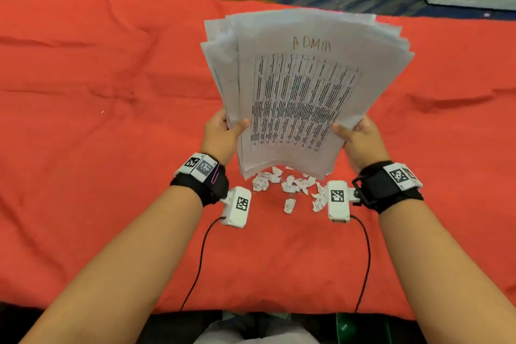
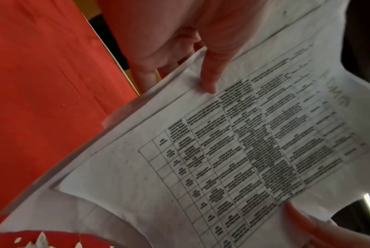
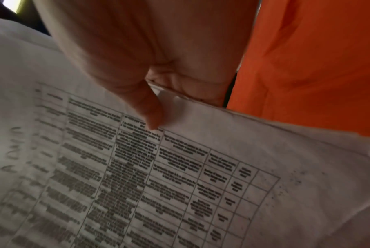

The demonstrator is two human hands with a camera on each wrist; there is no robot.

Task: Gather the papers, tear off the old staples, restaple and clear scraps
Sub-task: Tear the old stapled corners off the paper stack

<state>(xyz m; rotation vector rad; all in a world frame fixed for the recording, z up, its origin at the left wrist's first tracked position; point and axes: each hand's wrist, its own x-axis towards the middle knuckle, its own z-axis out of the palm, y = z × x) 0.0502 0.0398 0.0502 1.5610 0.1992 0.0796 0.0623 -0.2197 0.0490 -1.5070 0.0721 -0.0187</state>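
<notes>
The left hand (image 1: 220,134) and the right hand (image 1: 360,138) each pinch a side edge of the stack of papers (image 1: 301,86) at the centre of the head view, thumbs on the printed top sheet and fingers behind. Held from both sides and raised off the red tabletop (image 1: 83,148), the fanned sheets can probably be squared before stapling. Just under the stack's lower edge, at lower centre, lie the torn scraps (image 1: 290,186), likely dropped where the corners were ripped away and not yet cleared. No stapler shows.

In the left wrist view, the left thumb (image 2: 211,72) presses on the table-printed sheet in the upper middle, the other fingers curling behind the stack, a grip that keeps the loose pages from sliding. A few scraps (image 2: 41,241) show at bottom left.

In the right wrist view, the right thumb (image 3: 146,107) clamps the opposite edge at centre, the cloth filling the upper right.
</notes>
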